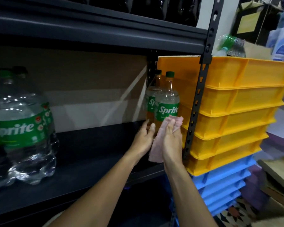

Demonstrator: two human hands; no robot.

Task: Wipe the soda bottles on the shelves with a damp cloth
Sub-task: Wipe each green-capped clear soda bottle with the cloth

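- Shelf board (88, 161): dark and flat, set in a black metal rack with a slotted upright (197, 104) at its right end. A brown cardboard sheet (88, 89) stands along the back.
- Upper tier: glossy dark bottles (162, 7); only their lower parts are in view.
- Beside the rack, right: a stack of yellow crates (244, 99) on blue crates (220, 185), just beside the upright.
- Left end of the shelf: large clear Sprite bottles (23, 128), upright and packed close together.
- Right end of the shelf: front Sprite bottle (168, 99), upright with a green cap; a second Sprite bottle (150, 99) stands just behind it to the left.
- Left hand (143, 140): fingers nearly straight, thumb apart, at the foot of the front bottle on its left side. I cannot tell whether it grips.
- Right hand (170, 141): fingers curled round a pink cloth (156, 151), which is bunched against the front bottle just below its label. The loose end of the cloth hangs between the two hands.
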